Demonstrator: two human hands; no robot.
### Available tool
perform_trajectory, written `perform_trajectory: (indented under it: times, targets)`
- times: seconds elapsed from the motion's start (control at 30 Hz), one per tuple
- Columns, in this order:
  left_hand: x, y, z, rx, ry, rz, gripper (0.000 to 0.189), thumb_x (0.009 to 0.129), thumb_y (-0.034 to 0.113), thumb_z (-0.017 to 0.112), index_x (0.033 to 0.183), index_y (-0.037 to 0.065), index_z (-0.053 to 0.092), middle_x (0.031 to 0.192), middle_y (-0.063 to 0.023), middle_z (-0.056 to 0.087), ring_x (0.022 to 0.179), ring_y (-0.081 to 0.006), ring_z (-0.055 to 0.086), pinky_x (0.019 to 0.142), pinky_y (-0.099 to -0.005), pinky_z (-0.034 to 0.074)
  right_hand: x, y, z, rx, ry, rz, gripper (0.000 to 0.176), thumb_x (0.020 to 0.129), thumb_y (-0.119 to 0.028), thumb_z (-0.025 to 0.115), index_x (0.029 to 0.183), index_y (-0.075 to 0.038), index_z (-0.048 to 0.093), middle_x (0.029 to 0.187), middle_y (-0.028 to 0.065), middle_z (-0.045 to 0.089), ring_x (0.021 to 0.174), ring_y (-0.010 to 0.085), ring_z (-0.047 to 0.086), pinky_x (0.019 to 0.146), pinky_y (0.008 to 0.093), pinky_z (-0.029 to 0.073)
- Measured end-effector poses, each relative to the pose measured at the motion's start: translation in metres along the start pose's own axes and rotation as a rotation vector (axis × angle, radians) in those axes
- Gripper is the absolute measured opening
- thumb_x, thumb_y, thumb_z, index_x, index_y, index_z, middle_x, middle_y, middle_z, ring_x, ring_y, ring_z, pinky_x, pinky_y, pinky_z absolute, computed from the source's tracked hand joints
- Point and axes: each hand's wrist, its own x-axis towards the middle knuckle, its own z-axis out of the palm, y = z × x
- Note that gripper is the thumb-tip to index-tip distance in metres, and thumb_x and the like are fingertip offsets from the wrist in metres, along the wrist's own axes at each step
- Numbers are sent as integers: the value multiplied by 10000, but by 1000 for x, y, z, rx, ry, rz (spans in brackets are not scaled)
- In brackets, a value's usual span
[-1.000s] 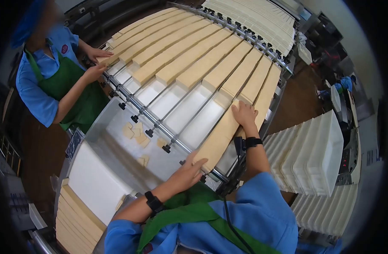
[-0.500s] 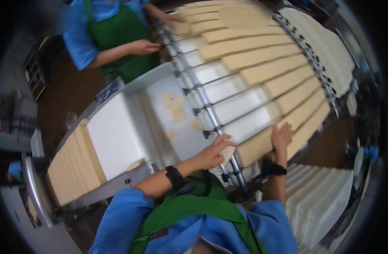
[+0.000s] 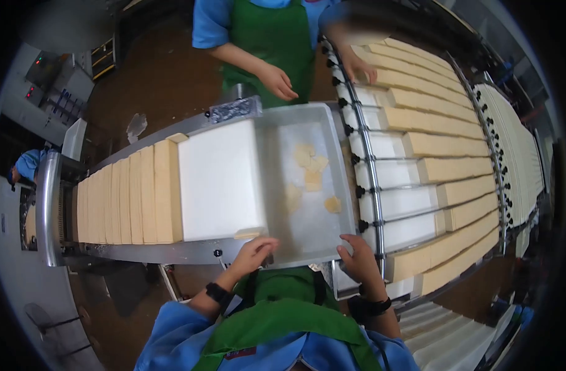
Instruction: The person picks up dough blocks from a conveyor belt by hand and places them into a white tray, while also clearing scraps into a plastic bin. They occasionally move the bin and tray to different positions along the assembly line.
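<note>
My left hand (image 3: 254, 253) is over the near left corner of a grey tray (image 3: 339, 179), its fingers bent and nothing visible between them. Beside it lies a thin strip of dough (image 3: 249, 233) on the white belt (image 3: 221, 179). My right hand (image 3: 357, 256) hovers at the tray's near right corner, thumb and fingers apart, empty. Several flat dough pieces (image 3: 312, 180) lie inside the tray. To the right, long stacks of pale dough sheets (image 3: 453, 169) rest in lanes split by thin metal rods.
A co-worker in a green apron (image 3: 270, 37) stands across the tray, one hand (image 3: 361, 67) at the far lanes. Upright rows of dough (image 3: 128, 198) fill the belt's left end. A metal rail (image 3: 371, 167) with black knobs runs right of the tray.
The view has swung to the right-hand lanes' left. My right hand has left the dough stack for the tray's corner. My left hand has moved left, and the round piece is gone from it.
</note>
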Motion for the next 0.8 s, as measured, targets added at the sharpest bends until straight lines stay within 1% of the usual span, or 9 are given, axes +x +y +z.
perform_trajectory:
  times: [0.1,0.13,0.23,0.33,0.43,0.53,0.57,0.67,0.8]
  targets:
    - [-20,-14,-34,535,410,432,131,859,45,518,947,39,616,923,-105,625,864,-258,583,776,-355,443,9,10,20,-165,-54,105,376,801,-315,620,1049,-32,613,1039,189,619,981,354,576,844,409,463]
    - [-26,-11,-42,592,452,433,139,788,-3,524,883,42,615,923,-129,601,893,-322,549,804,-383,424,13,16,27,-176,-28,87,369,797,-306,625,1038,-27,615,1034,194,617,974,354,579,837,411,464]
    - [-38,-30,-60,807,571,443,182,730,65,584,907,79,627,957,-108,544,968,-304,510,847,-405,404,27,24,45,-208,59,15,332,792,-267,631,1003,-12,617,1006,206,615,938,354,585,814,419,465]
    - [-39,-25,-60,949,695,376,327,775,162,594,1091,87,555,1098,-140,508,1068,-310,465,906,-438,361,41,15,42,-205,221,-15,260,798,-198,620,961,4,616,941,203,610,862,361,587,781,430,464]
    - [-32,-19,-61,1105,475,179,448,800,270,602,1193,86,490,1160,-149,484,1115,-314,439,935,-440,334,45,5,27,-104,342,40,197,794,-119,602,942,12,607,872,175,585,801,353,566,784,438,443]
    - [-16,-21,-59,1132,324,266,518,800,348,604,1231,92,470,1177,-145,486,1121,-313,441,945,-433,323,51,5,7,-445,455,-68,216,777,-118,617,958,0,606,910,165,583,911,350,533,845,436,407]
    - [-9,-23,-58,1113,257,283,523,796,351,609,1232,96,475,1201,-138,483,1130,-313,437,937,-442,336,53,4,7,-404,516,-2,272,765,-184,639,978,-19,607,981,149,590,1105,382,429,915,487,344]
    - [5,-20,-50,1158,165,415,522,799,351,606,1239,103,475,1212,-136,472,1132,-314,432,929,-450,351,66,33,20,-694,524,-37,322,753,-280,647,996,-69,625,1053,134,597,1233,428,298,945,563,290]
    - [14,-4,-40,1246,-47,328,581,837,364,577,1341,153,378,1386,-117,360,1257,-344,335,956,-498,326,71,26,14,-623,213,236,314,736,-344,648,973,-138,663,1066,118,614,1288,440,220,967,618,221]
